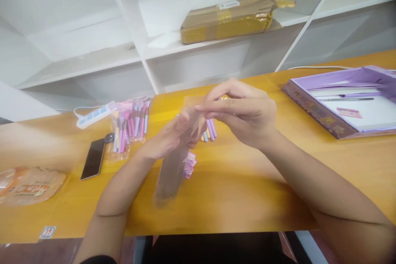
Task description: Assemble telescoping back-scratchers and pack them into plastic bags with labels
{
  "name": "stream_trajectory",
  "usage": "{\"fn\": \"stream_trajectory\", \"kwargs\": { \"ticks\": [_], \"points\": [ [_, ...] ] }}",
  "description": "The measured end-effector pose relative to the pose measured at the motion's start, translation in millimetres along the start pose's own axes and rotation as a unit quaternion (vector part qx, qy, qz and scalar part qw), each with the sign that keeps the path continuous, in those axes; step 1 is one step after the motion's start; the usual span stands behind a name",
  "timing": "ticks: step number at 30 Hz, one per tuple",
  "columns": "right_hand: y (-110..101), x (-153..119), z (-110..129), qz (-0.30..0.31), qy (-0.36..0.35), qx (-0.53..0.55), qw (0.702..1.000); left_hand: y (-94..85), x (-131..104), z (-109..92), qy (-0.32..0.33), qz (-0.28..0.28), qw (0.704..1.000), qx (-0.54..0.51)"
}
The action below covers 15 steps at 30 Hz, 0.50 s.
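A clear plastic bag (171, 179) hangs tilted over the table, its lower end toward me. My left hand (170, 136) is closed around the middle of the bag, its thumb raised. At the bag's upper end, my right hand (244, 109) pinches the edge between thumb and fingers. Behind my hands lie several pastel pens (211, 130), mostly hidden by them. Small pink printed cards (189, 166) sit on the table just right of the bag. The bag and fingers are somewhat blurred.
Bagged pastel pens (123, 126) lie at the left, near a white power strip (94, 116) and a dark phone (93, 158). An orange-printed package (34, 186) is farther left. A purple box (328, 119) stands right; a taped carton (229, 20) rests on the shelf.
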State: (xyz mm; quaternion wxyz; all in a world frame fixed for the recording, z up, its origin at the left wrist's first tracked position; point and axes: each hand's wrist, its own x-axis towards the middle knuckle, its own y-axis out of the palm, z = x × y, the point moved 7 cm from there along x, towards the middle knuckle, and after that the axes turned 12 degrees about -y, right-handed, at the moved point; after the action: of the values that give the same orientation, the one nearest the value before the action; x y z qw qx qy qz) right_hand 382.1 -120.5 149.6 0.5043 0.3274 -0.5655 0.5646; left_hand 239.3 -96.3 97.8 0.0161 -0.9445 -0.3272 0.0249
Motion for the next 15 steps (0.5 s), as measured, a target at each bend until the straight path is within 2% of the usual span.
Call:
{"fn": "stream_trajectory", "kwargs": {
  "ticks": [10, 15],
  "points": [
    [0.7, 2.1, 5.1, 0.033, 0.041, 0.012, 0.999, -0.2, -2.5, 5.2, -0.023, 0.026, 0.999, -0.001],
    [-1.5, 4.5, 10.3, 0.063, 0.003, 0.017, 0.998, 0.1, -2.8, 5.0, -0.007, 0.022, 0.999, -0.036]
  ]
}}
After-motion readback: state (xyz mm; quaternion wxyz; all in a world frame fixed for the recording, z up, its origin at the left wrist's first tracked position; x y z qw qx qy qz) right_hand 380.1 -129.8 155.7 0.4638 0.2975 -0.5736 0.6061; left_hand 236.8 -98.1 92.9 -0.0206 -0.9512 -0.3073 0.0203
